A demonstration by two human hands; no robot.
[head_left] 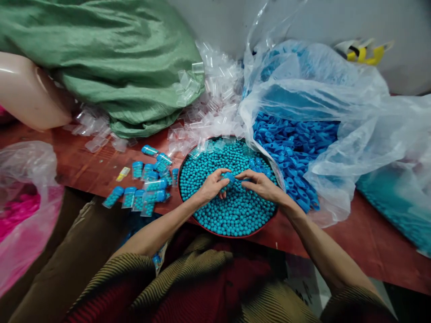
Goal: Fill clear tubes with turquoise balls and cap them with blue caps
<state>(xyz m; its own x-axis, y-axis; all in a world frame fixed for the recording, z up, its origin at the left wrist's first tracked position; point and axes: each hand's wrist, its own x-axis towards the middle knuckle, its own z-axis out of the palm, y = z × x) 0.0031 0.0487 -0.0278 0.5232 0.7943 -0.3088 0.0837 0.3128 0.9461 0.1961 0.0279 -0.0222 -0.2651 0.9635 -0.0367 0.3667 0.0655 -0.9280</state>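
Observation:
My left hand point(213, 185) is closed around a small clear bottle with a blue cap point(229, 178), held over a round tray of turquoise beads point(232, 220). The fingers hide most of the bottle. Close to its right side is my right hand point(257, 183), fingers stretched out and apart; whether a fingertip touches the cap I cannot tell. A few blue caps point(258, 165) lie on the beads at the tray's right. Left of the tray, several bead-filled bottles point(155, 185) with blue caps are heaped on the red table point(81, 166).
Clear empty bottles point(215, 107) pile up behind the tray, against a green sack point(134, 67). A plastic bag point(323, 103) of blue pieces point(292, 139) stands at the right. A bag of pink pieces point(20, 211) and a beige container point(27, 89) are at the left.

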